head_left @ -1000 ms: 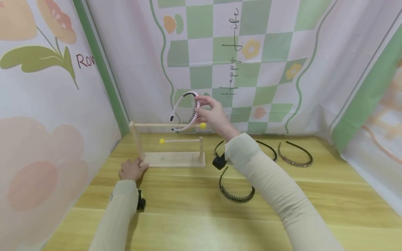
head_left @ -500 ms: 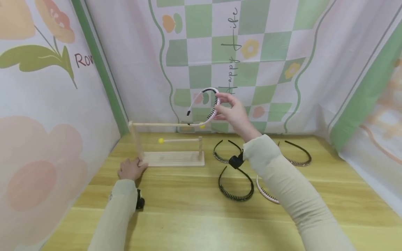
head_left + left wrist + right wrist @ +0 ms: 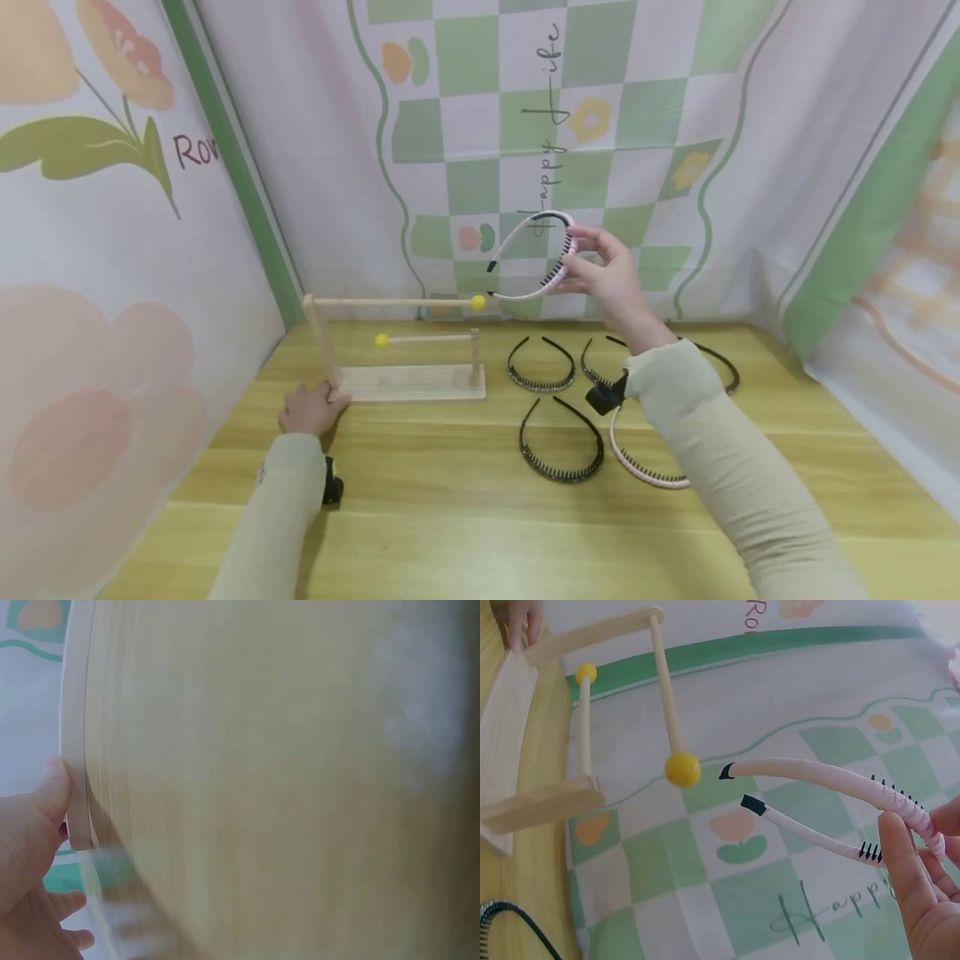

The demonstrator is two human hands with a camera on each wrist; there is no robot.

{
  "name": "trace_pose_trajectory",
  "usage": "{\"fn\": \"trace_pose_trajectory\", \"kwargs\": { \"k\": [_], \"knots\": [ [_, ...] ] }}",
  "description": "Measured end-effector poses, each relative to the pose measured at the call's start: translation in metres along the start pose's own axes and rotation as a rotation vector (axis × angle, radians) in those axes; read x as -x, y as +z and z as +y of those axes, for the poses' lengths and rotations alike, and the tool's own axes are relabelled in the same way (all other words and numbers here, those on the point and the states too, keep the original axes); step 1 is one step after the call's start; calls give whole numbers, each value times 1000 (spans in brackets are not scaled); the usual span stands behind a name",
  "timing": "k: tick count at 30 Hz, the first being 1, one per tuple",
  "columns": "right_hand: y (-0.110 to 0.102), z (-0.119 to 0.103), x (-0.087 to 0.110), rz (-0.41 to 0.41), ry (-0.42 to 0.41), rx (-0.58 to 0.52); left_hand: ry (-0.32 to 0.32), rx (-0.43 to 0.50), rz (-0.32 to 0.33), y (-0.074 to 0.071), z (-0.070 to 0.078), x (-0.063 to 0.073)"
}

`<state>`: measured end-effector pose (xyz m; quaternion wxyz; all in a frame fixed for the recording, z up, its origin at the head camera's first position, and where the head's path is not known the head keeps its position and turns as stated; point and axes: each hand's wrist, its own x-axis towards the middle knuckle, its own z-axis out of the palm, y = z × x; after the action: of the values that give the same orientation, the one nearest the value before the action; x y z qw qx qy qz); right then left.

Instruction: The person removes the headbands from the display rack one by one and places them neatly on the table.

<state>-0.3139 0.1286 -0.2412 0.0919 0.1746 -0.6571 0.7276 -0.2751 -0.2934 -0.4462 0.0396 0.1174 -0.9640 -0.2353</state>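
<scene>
My right hand (image 3: 617, 283) pinches a pink headband (image 3: 572, 242) by its toothed band, above the table; its two black-tipped ends point left. In the right wrist view those ends hang apart from the upper rod's yellow ball (image 3: 682, 769). A wooden stand (image 3: 408, 383) with two rods, each tipped with a yellow ball, sits to the left. At the near left corner of its base, my left hand (image 3: 311, 408) grips the wood, its thumb (image 3: 54, 791) against the edge in the left wrist view. Both rods carry nothing.
Several headbands lie on the wooden table (image 3: 450, 517) right of the stand: a dark one (image 3: 542, 383), a black one (image 3: 561, 475), a pink one (image 3: 648, 477) and others partly behind the right sleeve (image 3: 720, 433). A checkered curtain (image 3: 525, 125) hangs behind.
My right hand has carried the pink headband rightward, off past the yellow ball of the upper rod. The left hand stays at the stand's base.
</scene>
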Motion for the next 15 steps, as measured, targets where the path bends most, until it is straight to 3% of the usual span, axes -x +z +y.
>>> {"fn": "trace_pose_trajectory", "kwargs": {
  "k": [15],
  "knots": [
    [-70,-9,30,99,-44,-69,-6,-5,-24,-8,10,10]
  ]
}}
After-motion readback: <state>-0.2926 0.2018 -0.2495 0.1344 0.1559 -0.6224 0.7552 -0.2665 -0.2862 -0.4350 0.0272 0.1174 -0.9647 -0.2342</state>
